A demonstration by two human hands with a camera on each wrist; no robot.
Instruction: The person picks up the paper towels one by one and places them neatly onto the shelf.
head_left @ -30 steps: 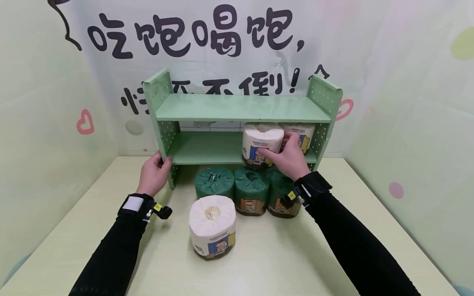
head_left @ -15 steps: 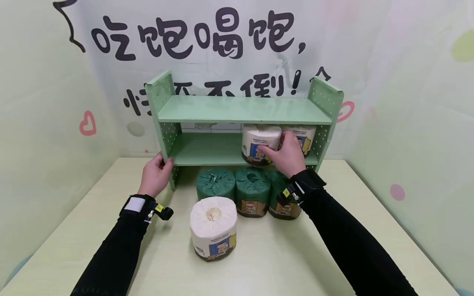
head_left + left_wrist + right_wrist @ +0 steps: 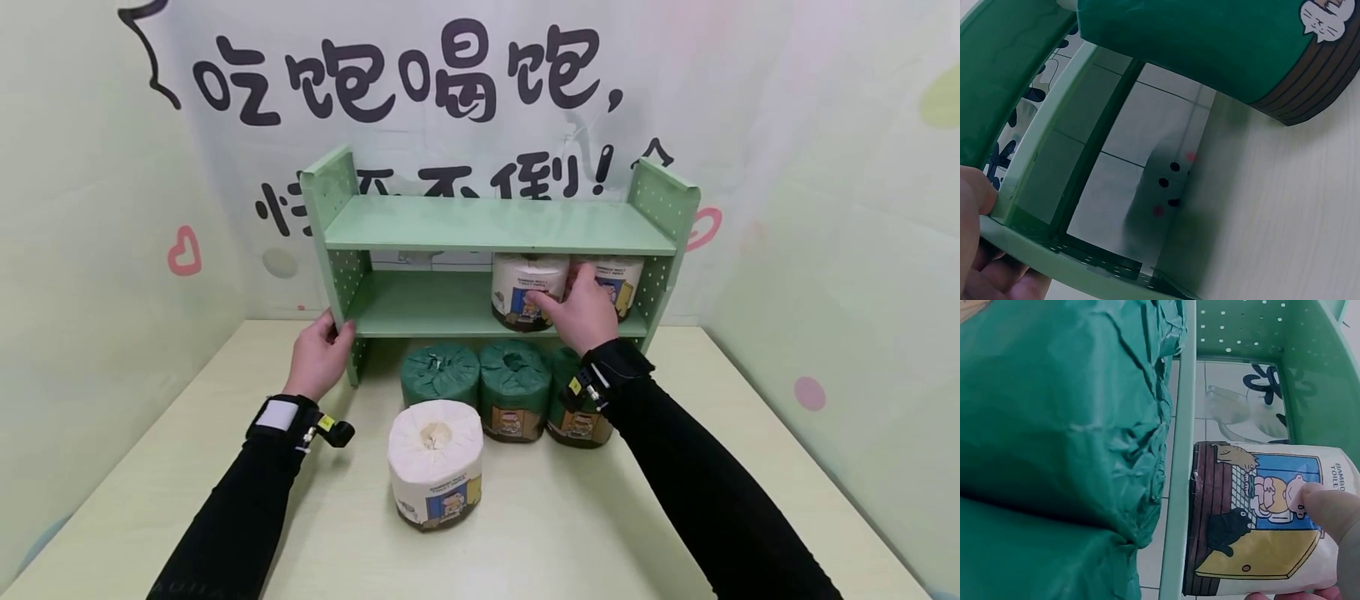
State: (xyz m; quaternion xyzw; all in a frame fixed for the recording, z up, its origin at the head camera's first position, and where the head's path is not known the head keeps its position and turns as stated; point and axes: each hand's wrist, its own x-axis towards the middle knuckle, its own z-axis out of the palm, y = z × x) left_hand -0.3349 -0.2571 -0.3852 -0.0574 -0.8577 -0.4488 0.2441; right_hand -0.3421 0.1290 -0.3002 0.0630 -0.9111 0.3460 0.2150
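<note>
My left hand (image 3: 318, 360) grips the left side panel of a mint-green two-tier shelf rack (image 3: 498, 225), thumb in front and fingers behind. On the lower tier, my right hand (image 3: 588, 317) holds a white-wrapped toilet paper roll (image 3: 513, 287) upright, thumb on its printed front and fingers at its right side. That roll's printed label (image 3: 1260, 519) faces the right wrist camera. A second white toilet paper roll (image 3: 626, 287) stands to its right, partly hidden by the hand. The left wrist view shows the rack's side edge (image 3: 1054, 256) between thumb and fingers.
Several green-wrapped toilet paper rolls (image 3: 516, 392) stand in a row on the table (image 3: 562, 533), before the rack's lower opening. Another white toilet paper roll (image 3: 435, 467) stands nearer me. A printed cloth backdrop (image 3: 795, 167) hangs behind the rack.
The held white roll has moved back, deeper into the lower tier, with my right hand following. My left hand keeps its grip on the side panel. The head view has shifted slightly.
</note>
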